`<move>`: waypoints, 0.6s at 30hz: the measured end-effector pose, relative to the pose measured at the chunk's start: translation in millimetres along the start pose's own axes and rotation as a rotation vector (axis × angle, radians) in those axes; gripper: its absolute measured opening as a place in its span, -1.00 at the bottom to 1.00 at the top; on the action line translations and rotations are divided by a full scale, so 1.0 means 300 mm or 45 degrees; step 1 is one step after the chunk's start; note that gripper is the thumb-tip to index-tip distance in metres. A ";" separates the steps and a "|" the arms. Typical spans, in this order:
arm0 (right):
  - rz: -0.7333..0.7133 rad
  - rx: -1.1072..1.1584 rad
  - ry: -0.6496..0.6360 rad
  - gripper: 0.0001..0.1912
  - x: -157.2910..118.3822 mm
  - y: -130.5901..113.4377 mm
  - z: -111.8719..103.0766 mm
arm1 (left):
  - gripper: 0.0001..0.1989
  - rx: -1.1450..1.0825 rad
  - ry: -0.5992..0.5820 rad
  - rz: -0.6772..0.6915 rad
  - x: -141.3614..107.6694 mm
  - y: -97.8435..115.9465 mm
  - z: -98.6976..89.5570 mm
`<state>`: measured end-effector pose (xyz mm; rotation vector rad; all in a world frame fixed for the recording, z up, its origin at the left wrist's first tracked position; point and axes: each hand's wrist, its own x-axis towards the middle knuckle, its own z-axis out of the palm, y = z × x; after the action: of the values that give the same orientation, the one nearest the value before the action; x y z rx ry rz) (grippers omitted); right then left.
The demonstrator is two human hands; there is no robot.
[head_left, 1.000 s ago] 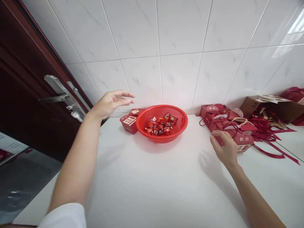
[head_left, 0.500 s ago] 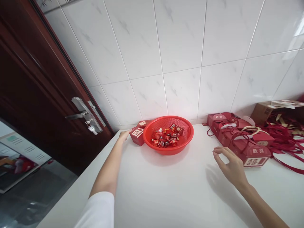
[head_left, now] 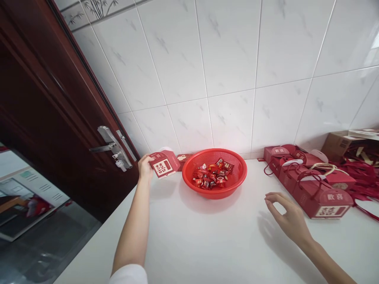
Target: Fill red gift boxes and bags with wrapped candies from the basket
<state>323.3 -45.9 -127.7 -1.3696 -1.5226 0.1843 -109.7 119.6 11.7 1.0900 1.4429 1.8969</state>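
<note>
My left hand [head_left: 145, 169] is closed on the left side of a red gift box [head_left: 162, 167] with white lettering panels, held up tilted above the table, left of the basket. Beside it, a red plastic basket [head_left: 214, 194] holds many small wrapped candies [head_left: 211, 176]. Another red box [head_left: 182, 158] lies behind the basket's left rim, partly hidden. Over the table at the right, my right hand [head_left: 288, 217] is curled with thumb and index tips close together in a ring, nothing between them. Nearest to it stands a group of red handled gift boxes [head_left: 322, 199].
A brown cardboard box [head_left: 337, 146] and a heap of red ribbons [head_left: 361, 173] lie at the far right. The white table [head_left: 207, 244] meets a tiled wall [head_left: 233, 114]. A dark door with a metal handle [head_left: 114, 148] stands at the left.
My left hand has lifted the red gift box off the table and brought it slightly left, away from the basket. The right hand has hardly moved. The view has shifted slightly.
</note>
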 end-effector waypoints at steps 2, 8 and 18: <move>-0.003 0.069 -0.034 -0.66 0.008 -0.020 0.019 | -0.83 -0.093 -0.158 0.079 -0.039 0.071 -0.010; -0.066 0.389 -0.257 -0.73 0.070 -0.221 0.012 | -0.79 -0.284 -1.236 0.614 -0.315 0.185 0.061; -0.126 0.310 -0.157 -0.78 0.145 -0.362 -0.128 | -0.77 0.209 -1.633 0.869 -0.621 0.125 0.133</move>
<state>289.8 -66.5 -11.0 -1.1050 -1.6077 0.3852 27.7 -17.0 -1.8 2.4271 0.4684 0.8842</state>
